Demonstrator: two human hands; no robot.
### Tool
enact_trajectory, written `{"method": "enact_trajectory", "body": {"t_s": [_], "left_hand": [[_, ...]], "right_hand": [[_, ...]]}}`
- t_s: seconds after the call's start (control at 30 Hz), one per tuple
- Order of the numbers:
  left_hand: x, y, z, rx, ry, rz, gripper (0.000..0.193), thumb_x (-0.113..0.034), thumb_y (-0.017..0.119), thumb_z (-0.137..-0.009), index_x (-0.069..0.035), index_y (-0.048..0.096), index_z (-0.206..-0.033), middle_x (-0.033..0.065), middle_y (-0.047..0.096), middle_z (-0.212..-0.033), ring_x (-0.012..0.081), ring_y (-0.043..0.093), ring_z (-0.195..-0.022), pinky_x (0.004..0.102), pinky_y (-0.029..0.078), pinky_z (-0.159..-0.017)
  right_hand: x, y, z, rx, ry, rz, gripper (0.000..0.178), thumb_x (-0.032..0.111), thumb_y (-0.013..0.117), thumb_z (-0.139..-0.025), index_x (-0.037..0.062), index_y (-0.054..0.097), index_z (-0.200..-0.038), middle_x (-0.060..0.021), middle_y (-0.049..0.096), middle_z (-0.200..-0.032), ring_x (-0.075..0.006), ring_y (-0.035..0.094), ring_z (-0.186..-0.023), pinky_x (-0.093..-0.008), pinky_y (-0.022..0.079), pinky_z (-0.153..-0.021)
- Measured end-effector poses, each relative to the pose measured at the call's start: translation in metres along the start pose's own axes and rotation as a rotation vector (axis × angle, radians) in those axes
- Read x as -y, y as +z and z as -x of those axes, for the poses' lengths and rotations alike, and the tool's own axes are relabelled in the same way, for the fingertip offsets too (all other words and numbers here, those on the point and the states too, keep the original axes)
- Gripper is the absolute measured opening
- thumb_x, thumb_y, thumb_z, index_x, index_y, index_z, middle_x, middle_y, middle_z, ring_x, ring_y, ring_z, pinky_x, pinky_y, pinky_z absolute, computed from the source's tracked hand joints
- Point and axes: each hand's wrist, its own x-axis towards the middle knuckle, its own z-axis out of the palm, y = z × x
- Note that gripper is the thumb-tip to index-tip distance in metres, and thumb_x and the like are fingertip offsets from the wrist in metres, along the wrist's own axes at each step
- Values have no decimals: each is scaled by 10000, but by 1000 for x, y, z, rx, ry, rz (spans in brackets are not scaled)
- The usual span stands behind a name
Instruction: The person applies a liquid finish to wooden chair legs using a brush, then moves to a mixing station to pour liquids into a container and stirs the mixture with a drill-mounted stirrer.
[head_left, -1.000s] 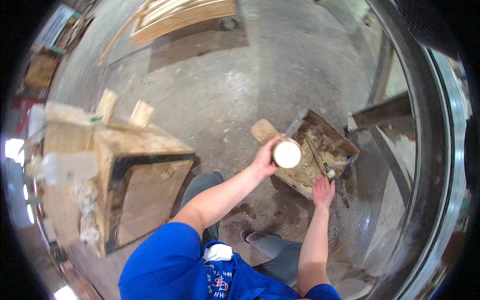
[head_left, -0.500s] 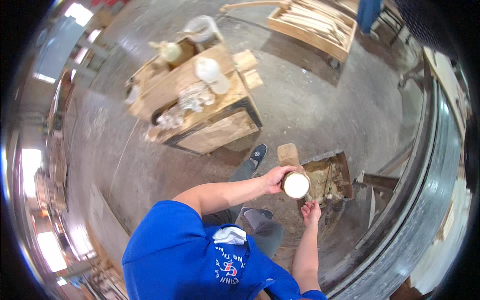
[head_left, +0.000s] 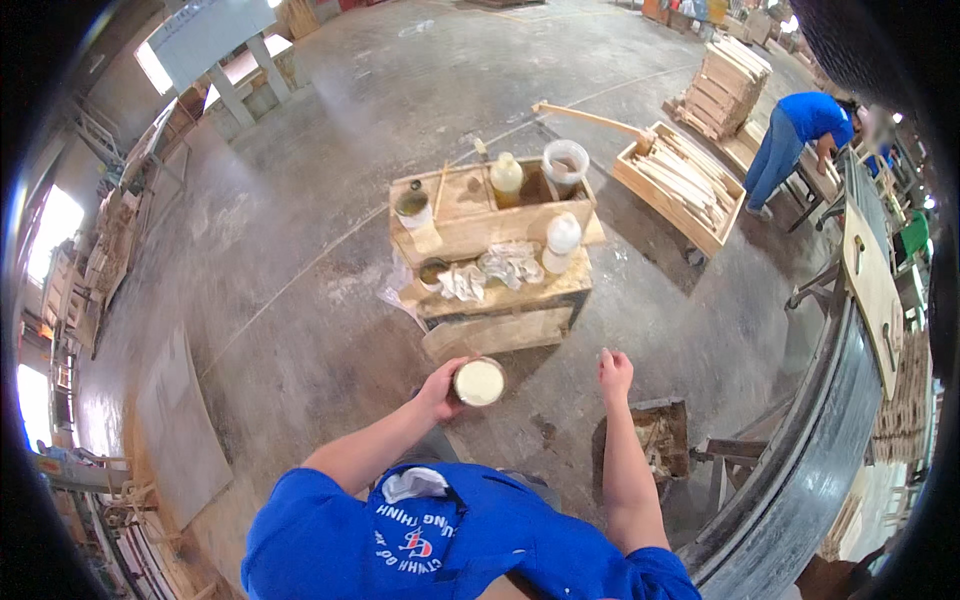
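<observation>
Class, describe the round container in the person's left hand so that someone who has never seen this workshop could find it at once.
Start at the low wooden cart standing mid-floor on the concrete. Just in front of it, the left hand holds a small round container filled with pale cream material. Unlike the bottles and jars on the cart, it is hand-held and shows an open, cream-coloured top.

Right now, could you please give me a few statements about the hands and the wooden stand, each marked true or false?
1. The left hand holds a round container of pale paste. True.
2. The right hand grips a brush. False: it holds nothing visible.
3. Bottles and rags lie on the wooden stand ahead. True.
4. The container rests on the stand. False: it is held above the concrete floor.
5. Another person in blue bends over at the far right. True.
</observation>
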Motion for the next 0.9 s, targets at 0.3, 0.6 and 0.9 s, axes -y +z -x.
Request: {"method": "enact_trajectory", "body": {"t_s": [0.3,0.6,0.9], "left_hand": [[-165,-159,68,-232,219,144,314,-215,486,-852,-100,541,-1139,78,615,-1066,239,596,-975,399,482,-863],[-202,-232,68,-487,234,293,208,-157,557,-879,-108,482,-1067,43,616,-968,198,607,-879,393,512,-746],[-174,-132,17,-365,142,261,217,-181,548,-889,-148,468,-1088,24,593,-1008,182,580,-905,376,504,-734]], "right_hand": [[121,330,-82,276,-226,326,216,211,585,-802,1,623,-767,-39,573,-596,-96,520,-472,-256,401,-436],[147,468,-152,264,-282,868,277,325,640,-732,72,681,-839,-160,652,-819,-300,629,-814,-384,488,-735],[172,479,-164,332,-264,1000,335,368,667,-700,64,670,-841,-145,660,-877,-299,626,-874,-397,491,-764]]}}
